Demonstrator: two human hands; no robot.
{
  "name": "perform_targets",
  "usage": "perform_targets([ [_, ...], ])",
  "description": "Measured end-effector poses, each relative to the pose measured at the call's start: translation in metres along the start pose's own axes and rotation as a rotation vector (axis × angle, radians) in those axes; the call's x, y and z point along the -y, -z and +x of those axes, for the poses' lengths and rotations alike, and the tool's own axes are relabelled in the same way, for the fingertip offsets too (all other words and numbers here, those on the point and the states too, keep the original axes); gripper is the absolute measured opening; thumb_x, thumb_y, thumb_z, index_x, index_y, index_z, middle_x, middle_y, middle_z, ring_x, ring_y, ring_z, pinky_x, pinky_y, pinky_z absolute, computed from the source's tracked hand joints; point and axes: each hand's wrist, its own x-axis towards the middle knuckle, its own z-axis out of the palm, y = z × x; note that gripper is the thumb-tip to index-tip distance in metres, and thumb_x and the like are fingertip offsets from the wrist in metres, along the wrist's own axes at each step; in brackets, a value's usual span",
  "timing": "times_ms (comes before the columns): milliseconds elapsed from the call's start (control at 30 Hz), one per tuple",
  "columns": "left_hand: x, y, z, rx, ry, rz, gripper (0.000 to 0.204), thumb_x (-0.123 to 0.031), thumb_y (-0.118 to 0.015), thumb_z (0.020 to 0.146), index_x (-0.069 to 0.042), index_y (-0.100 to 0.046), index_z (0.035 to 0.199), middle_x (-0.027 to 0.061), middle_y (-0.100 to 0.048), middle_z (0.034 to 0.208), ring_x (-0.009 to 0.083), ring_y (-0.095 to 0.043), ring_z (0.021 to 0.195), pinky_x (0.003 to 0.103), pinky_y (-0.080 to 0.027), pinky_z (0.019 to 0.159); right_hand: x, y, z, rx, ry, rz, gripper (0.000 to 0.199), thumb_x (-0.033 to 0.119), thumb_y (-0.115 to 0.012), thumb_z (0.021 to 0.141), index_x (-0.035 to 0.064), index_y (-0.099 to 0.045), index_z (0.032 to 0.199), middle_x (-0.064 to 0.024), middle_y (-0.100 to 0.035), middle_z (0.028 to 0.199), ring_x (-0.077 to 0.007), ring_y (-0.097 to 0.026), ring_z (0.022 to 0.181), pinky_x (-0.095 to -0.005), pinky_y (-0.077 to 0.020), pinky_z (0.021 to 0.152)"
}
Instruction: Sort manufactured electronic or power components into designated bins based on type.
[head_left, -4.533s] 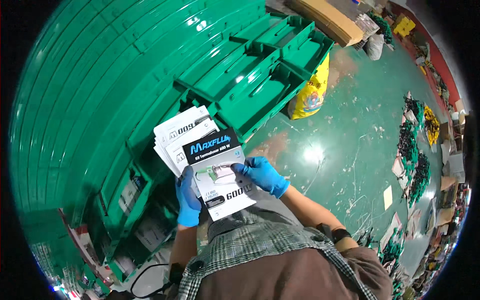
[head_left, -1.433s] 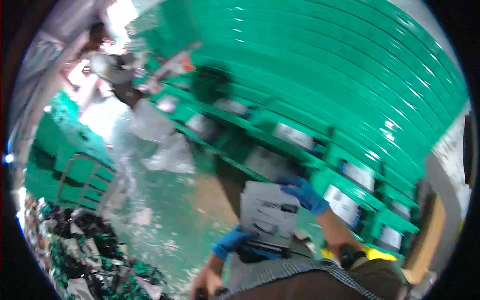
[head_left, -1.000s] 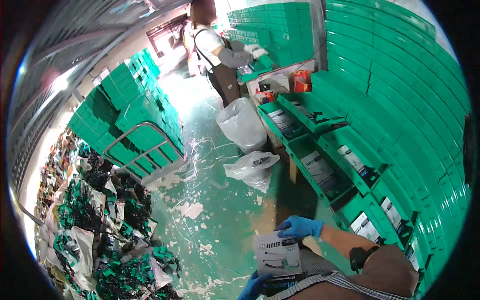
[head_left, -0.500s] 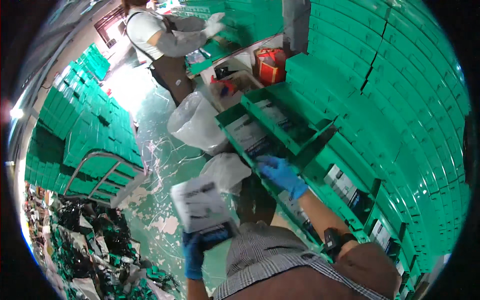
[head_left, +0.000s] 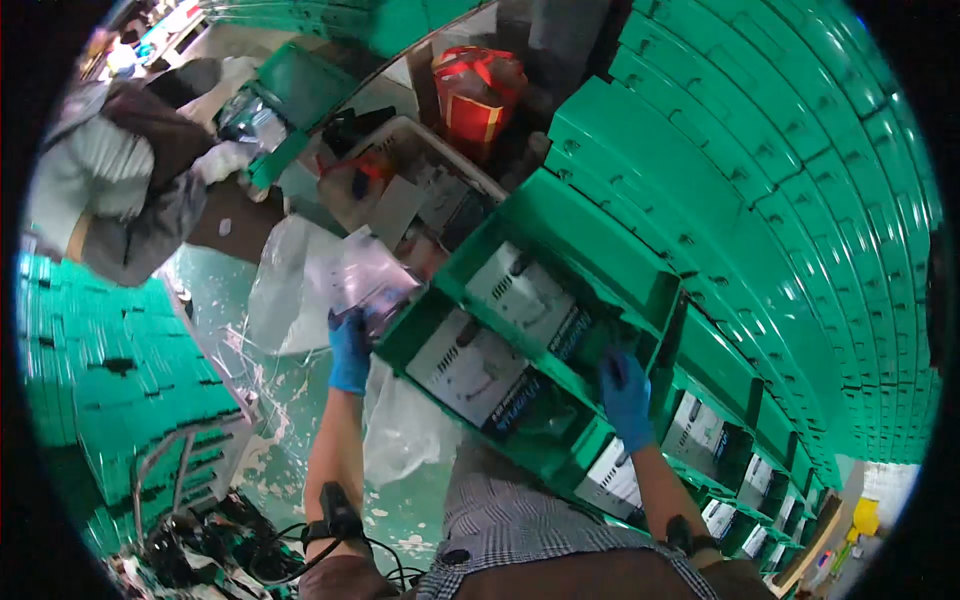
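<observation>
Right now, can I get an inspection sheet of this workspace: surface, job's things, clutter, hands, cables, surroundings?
Surface: green painted floor, spattered with white marks.
Job's things: blurred stack of packets; green shelf bin holding white printed packs.
Clutter: clear plastic bags; red gift bag; white tray of oddments.
Hands: left hand, blue-gloved, grips the packets; right hand, blue-gloved, reaches into the bin, grip unclear.
Cables: black tangle by the floor, lower left.
Surroundings: stacked green crates; another person's sleeve, upper left.
</observation>
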Motion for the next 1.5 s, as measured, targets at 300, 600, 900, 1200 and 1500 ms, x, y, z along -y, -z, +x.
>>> perform_targets([
  [300, 0.090, -0.113, 0.217, 0.318, 0.361, -0.117, 0.047, -0.006, -0.054, 0.083, -0.017, -0.037, 0.125, 0.0085, -0.059, 0.091, 0.0180, -0.057, 0.070, 0.032, -0.049, 0.055, 0.027, 0.000, 0.020, 0.126, -0.057, -0.266, 0.027, 0.008, -0.063, 0.073, 0.0073, -0.061, 0.100, -0.0143, -0.061, 0.083, -0.0307, -0.060, 0.068, -0.0376, -0.0496, 0.060],
  [600, 0.218, -0.087, 0.390, 0.976, 0.460, 0.464, 0.029, -0.028, -0.047, 0.087, -0.012, -0.056, 0.110, 0.0136, -0.059, 0.105, 0.0313, -0.058, 0.090, 0.041, -0.044, 0.080, 0.028, -0.002, 0.027, 0.253, -0.078, -0.290, 0.035, 0.003, -0.061, 0.062, 0.0057, -0.063, 0.097, -0.0157, -0.062, 0.083, -0.0344, -0.057, 0.067, -0.0421, -0.0468, 0.060],
  [900, 0.196, -0.032, 0.340, 0.649, 0.103, 1.604, 0.062, -0.048, -0.054, 0.077, 0.000, -0.048, 0.116, 0.0249, -0.057, 0.105, 0.0399, -0.055, 0.098, 0.041, -0.045, 0.084, 0.026, 0.005, 0.008, 0.352, -0.209, -0.481, 0.035, 0.012, -0.060, 0.066, 0.0061, -0.060, 0.101, -0.0151, -0.062, 0.091, -0.0365, -0.057, 0.079, -0.0441, -0.0455, 0.067],
  [1200, 0.291, -0.024, 0.343, 0.553, -0.195, 1.609, 0.064, -0.047, -0.058, 0.076, 0.003, -0.048, 0.113, 0.0268, -0.058, 0.101, 0.0376, -0.056, 0.099, 0.041, -0.045, 0.084, 0.025, 0.004, 0.004, 0.412, -0.312, -0.484, 0.030, 0.009, -0.055, 0.074, 0.0029, -0.055, 0.103, -0.0154, -0.059, 0.102, -0.0356, -0.053, 0.091, -0.0426, -0.0403, 0.080],
  [1500, 0.274, -0.069, 0.384, 0.849, -0.126, 1.650, 0.048, -0.042, -0.059, 0.077, -0.001, -0.056, 0.101, 0.0232, -0.060, 0.098, 0.0342, -0.058, 0.096, 0.042, -0.046, 0.079, 0.019, 0.009, -0.015, 0.364, -0.237, -0.514, 0.031, 0.009, -0.056, 0.073, 0.0038, -0.054, 0.104, -0.0165, -0.057, 0.101, -0.0366, -0.051, 0.090, -0.0449, -0.0393, 0.079],
])
